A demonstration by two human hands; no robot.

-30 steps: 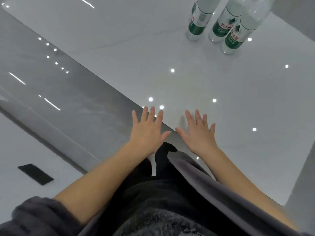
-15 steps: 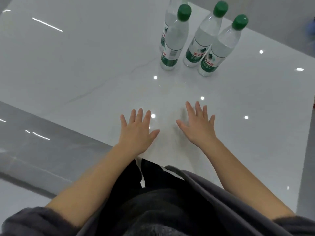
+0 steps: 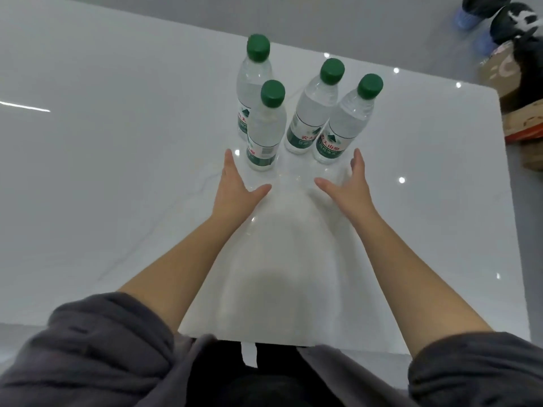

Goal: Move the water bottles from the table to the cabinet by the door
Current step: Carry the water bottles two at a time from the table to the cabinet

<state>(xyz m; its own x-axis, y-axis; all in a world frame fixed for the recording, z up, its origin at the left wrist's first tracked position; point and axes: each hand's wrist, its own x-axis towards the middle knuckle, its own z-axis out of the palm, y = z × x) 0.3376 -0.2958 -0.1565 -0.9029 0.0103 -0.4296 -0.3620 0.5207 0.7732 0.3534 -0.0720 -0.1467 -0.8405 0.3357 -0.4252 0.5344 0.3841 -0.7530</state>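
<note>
Several clear water bottles with green caps and green-white labels stand upright in a cluster on the glossy white table (image 3: pixel 117 171). The nearest bottle (image 3: pixel 266 127) is at the front left, another (image 3: pixel 342 121) at the front right, and a third (image 3: pixel 314 110) between them; one more stands behind at the left (image 3: pixel 252 80). My left hand (image 3: pixel 235 186) is open, fingers stretched beside the front-left bottle, just short of touching it. My right hand (image 3: pixel 349 183) is open too, a little below and right of the front-right bottle. Neither hand holds anything.
The table's near edge (image 3: pixel 264 340) is at my waist and its right edge (image 3: pixel 514 230) runs down the right side. Beyond the far right corner, cardboard boxes (image 3: pixel 526 124) and dark shoes (image 3: pixel 514 22) lie on the grey floor.
I have stepped closer and the view tilted up, so the bottles are nearer. Both hands have reached forward from the table's near part to either side of the front bottles, thumbs spread.
</note>
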